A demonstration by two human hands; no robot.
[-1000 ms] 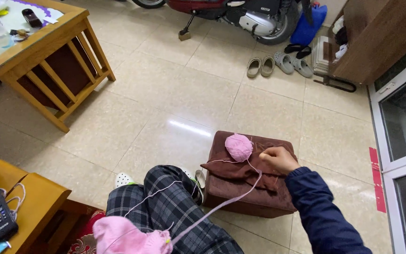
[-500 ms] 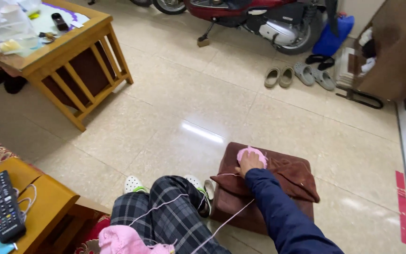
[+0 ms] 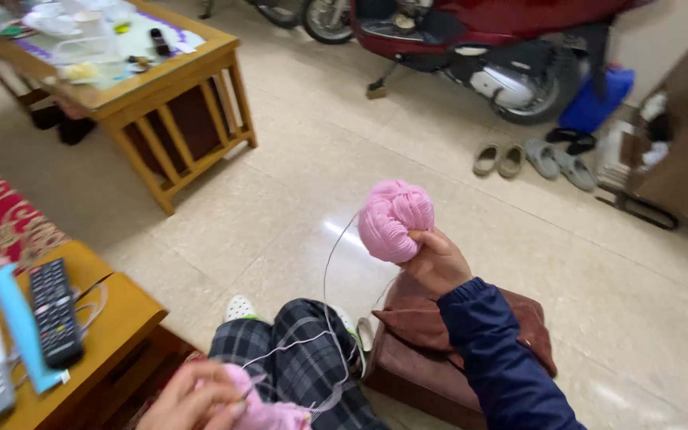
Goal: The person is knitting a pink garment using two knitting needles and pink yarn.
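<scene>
My right hand (image 3: pixel 437 260) holds a pink ball of yarn (image 3: pixel 394 218) lifted in the air above a brown padded stool (image 3: pixel 455 358). A thin strand of yarn (image 3: pixel 326 279) runs from the ball down across my plaid trouser legs (image 3: pixel 296 358) to a piece of pink knitting (image 3: pixel 268 410) in my lap. My left hand (image 3: pixel 197 398) at the bottom edge grips that knitting, with what looks like a thin needle or hook at its fingers.
A low wooden table (image 3: pixel 145 87) with clutter stands at the upper left. A red scooter (image 3: pixel 479 40) is parked at the back, with slippers (image 3: pixel 531 157) beside it. A side table (image 3: pixel 81 342) at my left carries remote controls (image 3: pixel 53 310).
My right hand took the yarn ball off the stool and raised it toward me. The view swung left and closer; my left hand came into sight.
</scene>
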